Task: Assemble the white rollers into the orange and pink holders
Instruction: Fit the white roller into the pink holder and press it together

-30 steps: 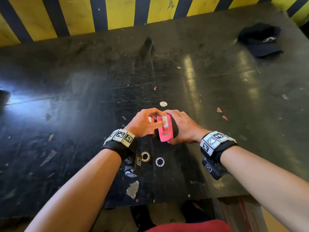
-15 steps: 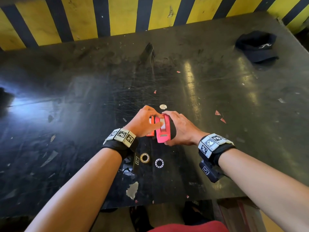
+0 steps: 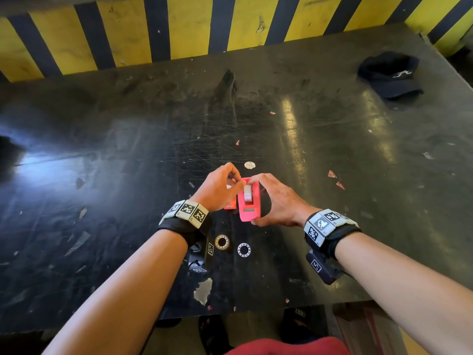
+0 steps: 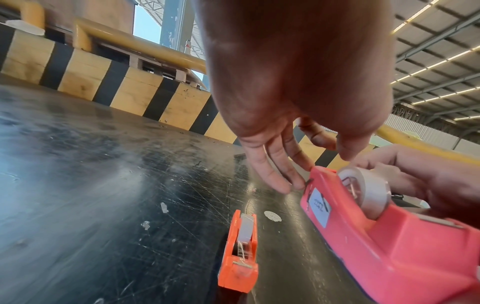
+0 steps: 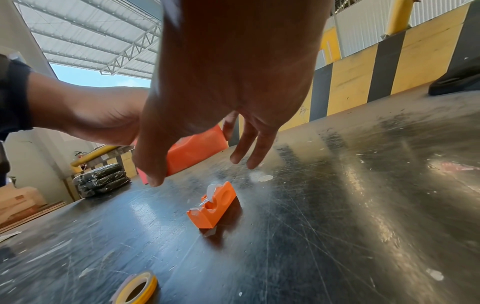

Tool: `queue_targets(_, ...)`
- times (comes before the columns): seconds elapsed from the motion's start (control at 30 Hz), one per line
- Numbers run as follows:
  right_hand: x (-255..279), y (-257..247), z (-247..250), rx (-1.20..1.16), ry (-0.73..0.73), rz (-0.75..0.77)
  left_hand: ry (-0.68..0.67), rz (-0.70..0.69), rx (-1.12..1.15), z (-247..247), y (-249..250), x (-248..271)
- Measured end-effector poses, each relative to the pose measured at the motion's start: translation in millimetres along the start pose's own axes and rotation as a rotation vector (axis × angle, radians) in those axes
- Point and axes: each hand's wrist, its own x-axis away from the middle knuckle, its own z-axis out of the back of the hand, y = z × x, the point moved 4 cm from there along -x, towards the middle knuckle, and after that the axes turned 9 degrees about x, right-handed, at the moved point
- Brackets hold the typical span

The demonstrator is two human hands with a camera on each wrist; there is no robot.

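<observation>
Nearest the table edge lie 2 loose rings on the black table (image 3: 102, 175): a yellowish tape ring (image 3: 221, 242) and a white bearing ring (image 3: 243, 249). Just beyond them the right hand (image 3: 277, 201) holds the pink holder (image 3: 249, 203) lifted off the table, thumb curled at its near end and fingers over the far end; a white roller (image 3: 247, 192) sits in its slot. The left hand (image 3: 217, 190) reaches in with fingers loosely extended, fingertips touching the pink holder's far end, gripping nothing that shows. Under that hand the orange holder (image 4: 240, 255) rests on the table, its own white roller already seated. These look like light, stiff plastic shells, smooth and likely slippery; pinching the flat side walls seems safest. Far right lies a dark cap (image 3: 390, 75).
</observation>
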Motion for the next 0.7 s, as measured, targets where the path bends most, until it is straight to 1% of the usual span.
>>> queue_targets(0.1,-0.9,2.7,1.2,-0.012,0.022,-0.021,0.032,-0.084,-0.016,4.3,4.8,4.2)
queue_targets(0.2,-2.7,6.0,3.1,-0.015,0.036,-0.043,-0.029,-0.194,-0.126,6.9,11.2,10.7)
queue_targets(0.27,-3.5,6.5,4.4,0.001,0.041,-0.054,-0.064,-0.231,-0.206,5.0,14.8,14.6)
queue_targets(0.37,-3.5,4.3,5.6,0.017,0.043,-0.053,-0.014,-0.271,-0.240,1.6,19.6,16.6)
queue_targets(0.47,-2.0,3.0,5.5,0.014,0.042,-0.049,0.024,-0.292,-0.250,-3.0,21.9,16.1)
queue_targets(0.6,2.6,3.6,4.5,0.011,0.034,-0.062,-0.030,-0.278,-0.276,-6.4,23.2,15.3)
queue_targets(0.7,3.4,3.2,2.9,0.032,-0.004,-0.067,-0.063,-0.251,-0.310,-7.8,23.7,16.9)
